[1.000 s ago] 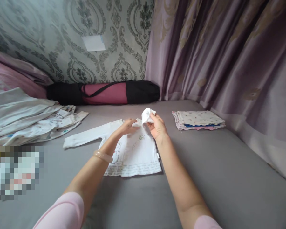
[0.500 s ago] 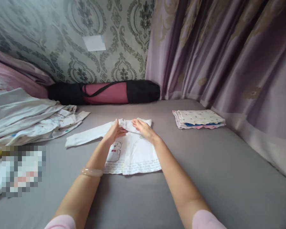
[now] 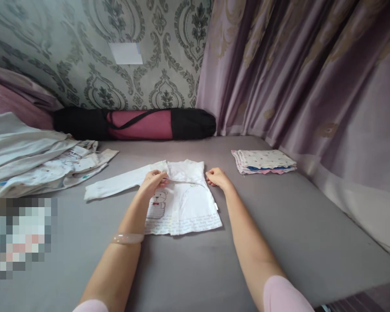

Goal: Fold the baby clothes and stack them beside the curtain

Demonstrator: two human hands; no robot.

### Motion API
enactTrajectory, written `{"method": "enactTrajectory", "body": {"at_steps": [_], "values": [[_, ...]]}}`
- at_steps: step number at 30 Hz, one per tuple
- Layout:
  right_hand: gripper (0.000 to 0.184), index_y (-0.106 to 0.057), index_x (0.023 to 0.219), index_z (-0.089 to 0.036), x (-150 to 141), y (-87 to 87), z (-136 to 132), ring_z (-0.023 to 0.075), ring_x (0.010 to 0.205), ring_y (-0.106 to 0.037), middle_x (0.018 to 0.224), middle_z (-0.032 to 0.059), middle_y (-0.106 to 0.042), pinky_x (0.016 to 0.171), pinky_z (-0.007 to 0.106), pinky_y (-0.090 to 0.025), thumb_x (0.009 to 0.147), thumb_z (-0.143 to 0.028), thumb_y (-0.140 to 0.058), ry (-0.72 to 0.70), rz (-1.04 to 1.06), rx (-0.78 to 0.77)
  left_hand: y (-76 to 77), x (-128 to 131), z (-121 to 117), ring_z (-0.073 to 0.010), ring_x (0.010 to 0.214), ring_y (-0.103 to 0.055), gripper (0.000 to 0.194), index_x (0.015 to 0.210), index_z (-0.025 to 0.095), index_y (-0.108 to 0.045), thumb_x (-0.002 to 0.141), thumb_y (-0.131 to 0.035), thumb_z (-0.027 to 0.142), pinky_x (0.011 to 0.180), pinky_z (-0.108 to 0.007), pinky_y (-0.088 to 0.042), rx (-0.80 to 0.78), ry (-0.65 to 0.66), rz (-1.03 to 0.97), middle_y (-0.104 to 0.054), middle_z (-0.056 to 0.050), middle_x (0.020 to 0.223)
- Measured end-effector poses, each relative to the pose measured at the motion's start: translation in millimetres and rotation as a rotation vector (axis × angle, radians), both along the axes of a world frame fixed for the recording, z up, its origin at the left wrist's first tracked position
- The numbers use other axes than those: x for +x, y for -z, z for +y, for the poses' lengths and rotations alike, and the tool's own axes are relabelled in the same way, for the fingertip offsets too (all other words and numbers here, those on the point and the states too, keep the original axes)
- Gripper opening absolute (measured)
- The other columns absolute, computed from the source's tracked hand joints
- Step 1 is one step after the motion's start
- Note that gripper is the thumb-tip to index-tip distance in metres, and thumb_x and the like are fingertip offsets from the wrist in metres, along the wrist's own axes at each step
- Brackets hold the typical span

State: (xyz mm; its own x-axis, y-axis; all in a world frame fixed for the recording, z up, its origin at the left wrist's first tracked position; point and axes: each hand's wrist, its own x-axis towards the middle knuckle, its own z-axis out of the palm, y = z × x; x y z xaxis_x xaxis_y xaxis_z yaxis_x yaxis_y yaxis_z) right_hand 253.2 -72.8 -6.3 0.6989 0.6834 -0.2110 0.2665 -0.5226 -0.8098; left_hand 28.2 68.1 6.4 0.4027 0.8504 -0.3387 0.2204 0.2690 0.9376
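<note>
A small white shirt lies on the grey bed sheet, printed with a bear and lines of lettering along the hem. Its left sleeve stretches out to the side, while the other sleeve is folded across the chest. My left hand is closed in a pinch on the folded sleeve's end, above the bear. Just at the shirt's right edge, my right hand has its fingers curled together; whether cloth is between them is hidden.
A folded stack of clothes sits to the right. Loose clothes are heaped at the left, above a blurred patch. A black and maroon long bag lies along the wall, and a purple curtain hangs at the right.
My right hand has moved right, off the folded sleeve to the shirt's edge, and its fingers have curled. My left hand has closed from flat to a pinch. The view has shifted slightly.
</note>
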Motion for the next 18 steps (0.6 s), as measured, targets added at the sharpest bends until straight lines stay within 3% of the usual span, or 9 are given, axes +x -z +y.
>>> {"method": "enactTrajectory", "body": {"at_steps": [3,6,9,13,18], "values": [[0.013,-0.067,0.068,-0.017,-4,4.5,3,0.0138,0.056,-0.064,0.054,0.0007,-0.065,0.057,0.021,-0.046,0.078,-0.026,-0.067,-0.034,-0.138,-0.057,-1.0,-11,3,-0.0111,0.044,-0.055,0.020,0.073,0.018,-0.052,0.067,-0.071,0.022,0.045,-0.019,-0.042,0.056,0.075,0.111,-0.059,0.001,0.052],[0.014,-0.071,0.078,-0.018,-5,0.7,4,0.0175,0.073,-0.068,0.069,0.0048,-0.072,0.067,0.022,-0.046,0.082,-0.029,-0.063,-0.035,-0.263,-0.099,1.9,-16,4,-0.0138,0.041,-0.051,0.030,0.089,0.016,-0.057,0.070,-0.071,0.036,0.043,-0.022,-0.037,0.186,0.090,0.271,-0.058,0.001,0.048],[0.019,-0.073,0.089,-0.018,-4,-6.3,7,0.0202,0.090,-0.069,0.090,0.0093,-0.075,0.076,0.024,-0.046,0.087,-0.025,-0.056,-0.025,-0.359,-0.130,6.0,-14,6,-0.0195,0.058,-0.062,0.048,0.110,0.013,-0.056,0.074,-0.067,0.043,0.054,-0.026,-0.044,0.377,0.046,0.389,-0.067,-0.004,0.066],[0.030,-0.070,0.110,-0.019,0,-14.6,23,0.0197,0.109,-0.063,0.114,0.0096,-0.071,0.090,0.025,-0.044,0.093,-0.019,-0.046,-0.081,-0.447,-0.124,13.1,-12,9,-0.0220,0.083,-0.065,0.052,0.126,0.017,-0.054,0.077,-0.063,0.035,0.074,-0.029,-0.047,0.620,0.058,0.438,-0.070,-0.007,0.090],[0.034,-0.065,0.123,-0.022,6,-14.4,51,0.0142,0.118,-0.058,0.126,0.0054,-0.066,0.098,0.021,-0.039,0.096,-0.018,-0.044,-0.217,-0.494,-0.121,16.5,-12,10,-0.0209,0.090,-0.063,0.046,0.123,0.020,-0.062,0.078,-0.052,0.021,0.086,-0.031,-0.047,0.688,0.165,0.367,-0.067,-0.005,0.092]]}}
